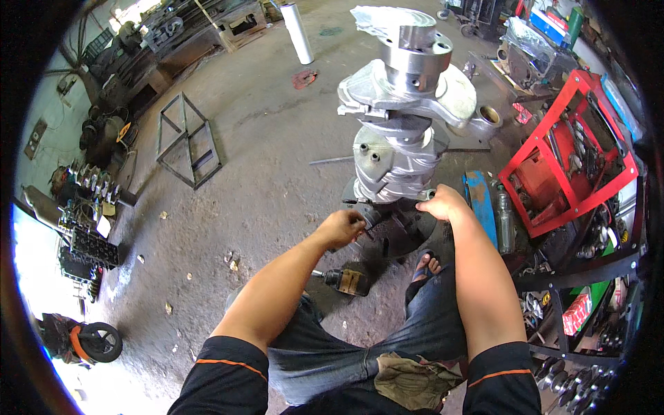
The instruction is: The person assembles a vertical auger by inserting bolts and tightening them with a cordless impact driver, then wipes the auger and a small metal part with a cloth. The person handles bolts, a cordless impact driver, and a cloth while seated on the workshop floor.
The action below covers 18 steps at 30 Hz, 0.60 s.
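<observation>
A large silvery crankshaft (398, 162) stands upright in front of me, a connecting rod (488, 119) sticking out from its right side. At its lower left, my left hand (341, 229) is closed, thumb and fingertips pinched together; what they hold, if anything, is too small to name. My right hand (443, 203) curls its fingers around a small metal lug (427, 196) low on the crankshaft's right side. Below the left hand, a yellow-and-black power driver (348, 281) lies on the floor near my legs.
To the right are a red metal rack (567, 152) with tools, a blue board (480, 206) and a clear bottle (505, 220). A steel frame (187, 142) lies on the floor at left. A white roll (297, 34) stands behind. Engine parts (93, 245) line the left wall.
</observation>
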Each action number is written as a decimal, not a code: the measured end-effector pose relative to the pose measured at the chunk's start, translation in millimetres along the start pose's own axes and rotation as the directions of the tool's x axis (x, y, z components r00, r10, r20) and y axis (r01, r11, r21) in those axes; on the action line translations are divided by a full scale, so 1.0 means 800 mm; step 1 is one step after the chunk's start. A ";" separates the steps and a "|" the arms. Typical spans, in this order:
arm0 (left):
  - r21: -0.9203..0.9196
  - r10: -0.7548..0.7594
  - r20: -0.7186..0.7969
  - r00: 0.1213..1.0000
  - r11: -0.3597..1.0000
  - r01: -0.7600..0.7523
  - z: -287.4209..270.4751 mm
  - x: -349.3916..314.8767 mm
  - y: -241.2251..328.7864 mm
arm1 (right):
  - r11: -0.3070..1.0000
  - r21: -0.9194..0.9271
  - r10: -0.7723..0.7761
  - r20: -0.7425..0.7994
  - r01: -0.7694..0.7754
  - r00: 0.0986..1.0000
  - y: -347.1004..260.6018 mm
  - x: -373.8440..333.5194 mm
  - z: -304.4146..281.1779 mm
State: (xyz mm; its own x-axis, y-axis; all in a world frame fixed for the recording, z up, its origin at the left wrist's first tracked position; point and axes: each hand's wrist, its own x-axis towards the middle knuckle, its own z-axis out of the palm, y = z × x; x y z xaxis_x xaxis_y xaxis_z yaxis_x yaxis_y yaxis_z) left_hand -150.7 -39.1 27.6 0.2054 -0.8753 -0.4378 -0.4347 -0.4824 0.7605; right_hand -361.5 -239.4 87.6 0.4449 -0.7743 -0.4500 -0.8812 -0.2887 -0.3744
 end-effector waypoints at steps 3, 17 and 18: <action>0.173 -0.005 -0.111 0.994 0.985 0.024 0.027 -0.004 0.007 | 0.999 0.017 -0.028 0.015 0.028 1.000 0.001 -0.004 0.000; 0.076 0.031 -0.228 0.973 0.997 -0.014 0.055 0.014 -0.023 | 0.993 0.109 -0.046 0.087 0.036 0.995 0.027 -0.005 0.003; 0.073 -0.012 -0.218 0.976 0.997 0.029 0.043 0.015 -0.015 | 0.991 0.061 -0.125 0.085 0.120 0.989 0.026 -0.008 -0.001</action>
State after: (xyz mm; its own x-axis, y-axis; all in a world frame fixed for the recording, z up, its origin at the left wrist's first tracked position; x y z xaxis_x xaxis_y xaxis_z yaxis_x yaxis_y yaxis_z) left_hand -173.0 -42.7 -3.0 0.3966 -0.8557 -0.3324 -0.4918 -0.5038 0.7101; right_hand -382.6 -241.0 83.4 0.5631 -0.6818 -0.4670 -0.8102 -0.3443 -0.4744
